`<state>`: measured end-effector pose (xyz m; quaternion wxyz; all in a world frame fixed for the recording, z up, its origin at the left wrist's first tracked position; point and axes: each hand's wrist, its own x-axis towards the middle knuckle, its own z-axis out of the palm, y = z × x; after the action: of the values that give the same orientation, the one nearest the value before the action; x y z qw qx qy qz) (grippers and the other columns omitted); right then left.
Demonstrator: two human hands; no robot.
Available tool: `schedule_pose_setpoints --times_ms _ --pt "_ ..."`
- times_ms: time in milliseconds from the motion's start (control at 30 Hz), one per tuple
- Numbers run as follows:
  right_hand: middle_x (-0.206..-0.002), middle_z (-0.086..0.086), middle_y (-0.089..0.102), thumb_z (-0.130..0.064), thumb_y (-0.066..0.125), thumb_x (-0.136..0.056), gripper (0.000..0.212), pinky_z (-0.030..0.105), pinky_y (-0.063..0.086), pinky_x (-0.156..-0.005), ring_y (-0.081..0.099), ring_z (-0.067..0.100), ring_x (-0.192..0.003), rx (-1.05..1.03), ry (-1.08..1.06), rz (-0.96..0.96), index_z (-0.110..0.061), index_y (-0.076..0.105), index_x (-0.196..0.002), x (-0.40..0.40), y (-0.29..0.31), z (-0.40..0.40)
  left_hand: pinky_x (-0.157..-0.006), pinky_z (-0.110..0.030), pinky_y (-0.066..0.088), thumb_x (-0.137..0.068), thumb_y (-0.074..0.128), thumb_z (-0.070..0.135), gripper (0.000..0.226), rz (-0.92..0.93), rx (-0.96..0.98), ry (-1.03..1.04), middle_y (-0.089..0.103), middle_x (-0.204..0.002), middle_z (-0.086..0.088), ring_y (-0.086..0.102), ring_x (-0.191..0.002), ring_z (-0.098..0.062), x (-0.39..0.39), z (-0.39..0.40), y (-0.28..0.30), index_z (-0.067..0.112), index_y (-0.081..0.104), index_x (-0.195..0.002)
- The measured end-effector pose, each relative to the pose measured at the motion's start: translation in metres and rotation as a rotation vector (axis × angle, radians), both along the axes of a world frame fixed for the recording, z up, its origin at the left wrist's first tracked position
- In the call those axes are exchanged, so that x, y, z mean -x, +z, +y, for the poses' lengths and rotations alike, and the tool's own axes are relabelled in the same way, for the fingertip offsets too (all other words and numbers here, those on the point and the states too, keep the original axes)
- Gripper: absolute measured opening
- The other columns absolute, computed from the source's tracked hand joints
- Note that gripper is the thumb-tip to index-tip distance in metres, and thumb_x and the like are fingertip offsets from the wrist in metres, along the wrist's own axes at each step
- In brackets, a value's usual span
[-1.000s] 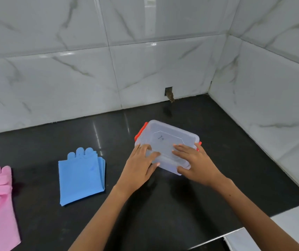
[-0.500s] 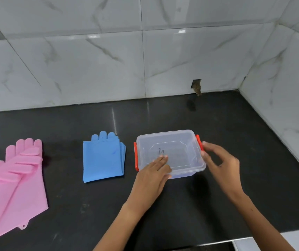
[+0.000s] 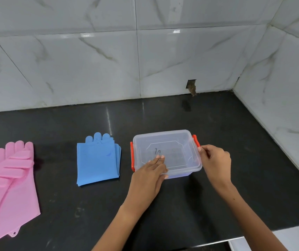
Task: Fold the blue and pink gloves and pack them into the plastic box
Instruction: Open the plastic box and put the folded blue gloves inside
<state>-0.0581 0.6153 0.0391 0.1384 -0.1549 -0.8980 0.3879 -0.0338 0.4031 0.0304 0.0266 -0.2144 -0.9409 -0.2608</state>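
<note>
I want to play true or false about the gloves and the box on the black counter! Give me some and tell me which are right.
1. The clear plastic box with orange clips has its lid on. True.
2. The folded blue rubber gloves are inside the box. False: they lie on the black counter, left of it.
3. The left hand rests flat on the lid. True.
4. The pink rubber gloves are folded small. False: they lie long and unfolded.
5. The right hand holds a glove. False: its fingers are at the box's right clip.
</note>
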Motion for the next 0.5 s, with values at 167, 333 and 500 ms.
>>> schedule_pose_setpoints --times_ms 167,333,500 --pt "-0.067 0.006 0.066 -0.005 0.054 -0.091 0.020 0.032 0.056 -0.057 0.063 0.017 -0.059 0.021 -0.071 -0.069 -0.003 0.067 -0.076 0.002 -0.012 0.008 -0.104 -0.025 0.018 -0.090 0.056 0.034 0.037 0.029 0.007 -0.002 0.046 -0.142 0.005 0.044 -0.131 -0.012 -0.001 0.000 -0.002 0.020 0.059 -0.124" --pt "-0.075 0.004 0.070 -0.009 0.054 -0.092 0.019 0.029 0.055 -0.060 0.064 0.019 -0.064 0.062 -0.071 -0.069 -0.003 0.071 -0.085 -0.004 -0.012 0.013 -0.105 -0.029 0.021 -0.089 0.059 0.030 0.035 0.058 -0.013 -0.005 0.049 -0.140 0.001 0.046 -0.129 -0.015 -0.003 0.001 -0.003 0.017 0.061 -0.122" --pt "-0.125 0.001 0.063 -0.019 0.065 -0.087 0.034 0.027 0.054 -0.076 0.069 0.020 -0.094 -0.110 0.092 -0.040 -0.014 0.063 -0.120 -0.005 -0.001 -0.009 -0.114 -0.029 0.026 -0.090 0.057 0.038 0.026 0.094 -0.131 0.014 0.045 -0.143 0.009 0.039 -0.133 -0.004 0.001 -0.007 0.002 0.026 0.065 -0.112"
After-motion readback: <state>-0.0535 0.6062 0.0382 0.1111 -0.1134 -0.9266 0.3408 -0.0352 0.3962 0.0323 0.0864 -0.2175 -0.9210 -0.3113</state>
